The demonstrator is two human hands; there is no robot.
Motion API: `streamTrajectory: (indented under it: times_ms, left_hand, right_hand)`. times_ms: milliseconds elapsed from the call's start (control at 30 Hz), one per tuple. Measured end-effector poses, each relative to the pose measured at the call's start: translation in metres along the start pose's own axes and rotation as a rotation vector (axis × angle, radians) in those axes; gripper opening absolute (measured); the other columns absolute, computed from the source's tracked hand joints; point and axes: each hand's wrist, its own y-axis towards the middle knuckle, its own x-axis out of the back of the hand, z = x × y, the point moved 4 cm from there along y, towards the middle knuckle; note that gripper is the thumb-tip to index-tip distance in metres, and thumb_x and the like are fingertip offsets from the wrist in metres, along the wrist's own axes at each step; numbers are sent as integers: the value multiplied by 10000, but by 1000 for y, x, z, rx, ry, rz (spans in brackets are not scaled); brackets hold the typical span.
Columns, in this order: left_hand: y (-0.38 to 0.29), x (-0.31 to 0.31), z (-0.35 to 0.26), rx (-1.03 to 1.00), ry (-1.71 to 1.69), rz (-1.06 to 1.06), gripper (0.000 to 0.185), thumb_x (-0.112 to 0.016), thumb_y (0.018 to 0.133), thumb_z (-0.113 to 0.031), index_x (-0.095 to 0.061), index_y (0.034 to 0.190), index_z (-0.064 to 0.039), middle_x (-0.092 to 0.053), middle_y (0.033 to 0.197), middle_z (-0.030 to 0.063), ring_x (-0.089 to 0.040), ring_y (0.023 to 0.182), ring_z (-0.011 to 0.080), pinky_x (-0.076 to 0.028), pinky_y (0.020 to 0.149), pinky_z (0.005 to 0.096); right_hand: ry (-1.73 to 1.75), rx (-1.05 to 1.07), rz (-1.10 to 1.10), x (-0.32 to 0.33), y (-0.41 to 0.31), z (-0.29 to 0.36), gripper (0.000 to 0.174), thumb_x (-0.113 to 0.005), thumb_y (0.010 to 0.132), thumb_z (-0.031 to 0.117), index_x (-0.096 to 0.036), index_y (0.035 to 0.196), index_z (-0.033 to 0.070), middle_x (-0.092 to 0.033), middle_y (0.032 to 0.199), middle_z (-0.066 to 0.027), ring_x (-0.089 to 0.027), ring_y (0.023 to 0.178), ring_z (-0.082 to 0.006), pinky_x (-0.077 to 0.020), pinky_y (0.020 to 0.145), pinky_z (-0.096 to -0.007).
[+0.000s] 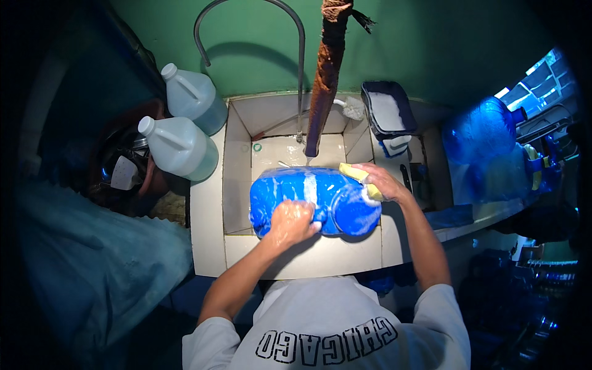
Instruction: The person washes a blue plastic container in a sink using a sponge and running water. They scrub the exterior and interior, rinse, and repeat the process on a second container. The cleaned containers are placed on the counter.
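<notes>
A blue plastic water container (pixel 282 185), wet and streaked with suds, lies on its side across the front edge of the tiled sink (pixel 237 185). Its round blue cap (pixel 354 212) is at the right end. My left hand (pixel 292 222) is closed around the handle on the container's near side. In my right hand (pixel 381 180) is a yellow sponge (pixel 354 172), pressed against the container's upper right side near the cap, with foam beneath it. The underside of the container is hidden.
A curved faucet (pixel 301 69) and a wrapped pole (pixel 326 78) rise behind the container. Two translucent jugs (pixel 185 148) stand left. A dark tub (pixel 388 111), a scrub brush (pixel 396 144), a white-bristled brush (pixel 354 108) and a black-handled tool (pixel 405 177) lie right, before large blue bottles (pixel 481 129).
</notes>
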Motion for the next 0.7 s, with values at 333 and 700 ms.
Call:
streamTrajectory:
  times_ms: [333,700]
  left_hand:
    - [-76,18,-59,6,25,-37,367,-827,685,-325,-627,895,-98,-621,788,74,-642,743,257,-480,689,391]
    - [-103,46,-11,-53,34,-496,270,-768,740,-256,-549,627,-146,-503,602,27,-534,565,217,-362,553,385]
  right_hand:
    - [-253,567,361,-122,157,141,436,-468,987,310,-582,1273,0,-561,1354,-224,-503,1294,-372,-391,1086,-485]
    - [46,138,380,-60,112,56,461,-528,961,292,-610,1303,-7,-690,1174,-165,-699,941,-242,-560,789,-401]
